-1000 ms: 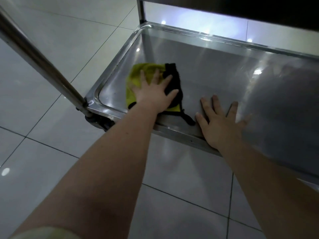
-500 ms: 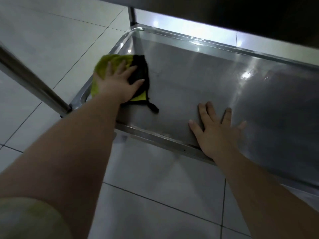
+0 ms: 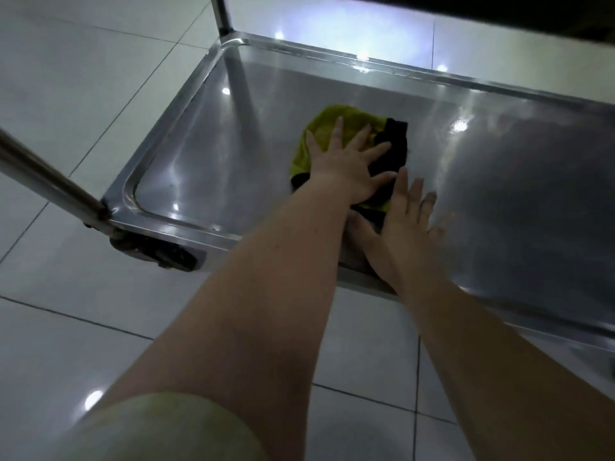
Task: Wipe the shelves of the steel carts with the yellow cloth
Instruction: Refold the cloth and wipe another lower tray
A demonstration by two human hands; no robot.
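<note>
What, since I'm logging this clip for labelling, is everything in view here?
yellow cloth: one, yellow with black trim, on the bottom shelf
bottom shelf: one, steel, rimmed tray of the cart
cart posts: two visible, steel, at the shelf's left corners
caster: one, black, under the near-left corner
upper shelf: one, dark underside, top right
floor: pale tiles, all around the cart
sleeve: one, pale, on the left upper arm
left hand: flat, pressing the cloth
right hand: flat on the shelf beside the cloth
</note>
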